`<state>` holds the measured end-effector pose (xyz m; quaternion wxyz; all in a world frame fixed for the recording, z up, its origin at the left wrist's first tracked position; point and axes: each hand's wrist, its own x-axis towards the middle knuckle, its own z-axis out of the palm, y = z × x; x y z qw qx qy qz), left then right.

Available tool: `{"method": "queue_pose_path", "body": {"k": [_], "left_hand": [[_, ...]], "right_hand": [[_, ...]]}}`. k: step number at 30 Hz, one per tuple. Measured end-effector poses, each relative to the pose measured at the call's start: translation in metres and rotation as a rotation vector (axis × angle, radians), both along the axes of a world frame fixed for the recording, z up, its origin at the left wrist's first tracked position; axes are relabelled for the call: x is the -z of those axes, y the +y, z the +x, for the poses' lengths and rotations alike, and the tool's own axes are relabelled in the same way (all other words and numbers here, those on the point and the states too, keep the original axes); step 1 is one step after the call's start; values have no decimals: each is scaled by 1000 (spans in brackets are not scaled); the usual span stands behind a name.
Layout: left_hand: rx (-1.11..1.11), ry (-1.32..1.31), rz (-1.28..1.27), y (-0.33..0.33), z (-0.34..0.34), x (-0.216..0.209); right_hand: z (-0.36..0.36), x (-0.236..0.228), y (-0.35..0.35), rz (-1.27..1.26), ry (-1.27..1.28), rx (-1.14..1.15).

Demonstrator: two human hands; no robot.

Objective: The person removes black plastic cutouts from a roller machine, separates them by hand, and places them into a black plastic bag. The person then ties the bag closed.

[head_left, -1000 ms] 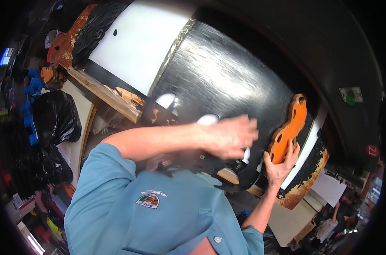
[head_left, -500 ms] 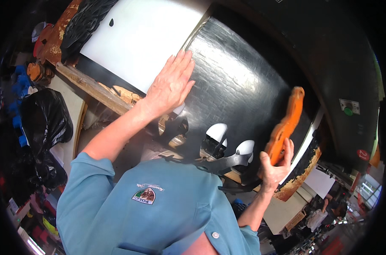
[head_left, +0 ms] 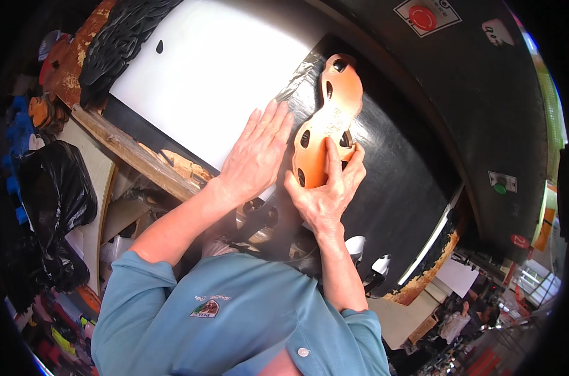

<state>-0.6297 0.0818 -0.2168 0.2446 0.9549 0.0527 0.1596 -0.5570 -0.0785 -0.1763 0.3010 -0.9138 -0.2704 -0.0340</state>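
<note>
Black sheeting (head_left: 391,207) underlies the orange block (head_left: 341,106), long axis pointing forward, slightly right

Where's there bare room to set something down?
Bare: the shiny black sheet, between the wavy orange holed plate and the narrow white strip; the flat white board, between the small black teardrop piece and the left hand. Crowded: the heaped black pieces, upper left, and around the right hand.

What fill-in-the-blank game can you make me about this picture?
1. The person's ____ hand holds the orange wavy piece.
2. The big sheet at upper left is ____.
3. The round button near the top edge is ____.
4. The plastic bag at far left is ____.

Missing words: right; white; red; black.
</note>
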Motion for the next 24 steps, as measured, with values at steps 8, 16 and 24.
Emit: {"method": "queue_pose_path", "body": {"k": [8, 16, 24], "left_hand": [[175, -53, 61, 38, 43, 4], [127, -114, 107, 40, 45, 13], [192, -60, 64, 27, 75, 21]], "right_hand": [[34, 11, 5, -57, -36, 78], [28, 7, 20, -51, -64, 123], [32, 13, 12, -136, -210, 235]]}}
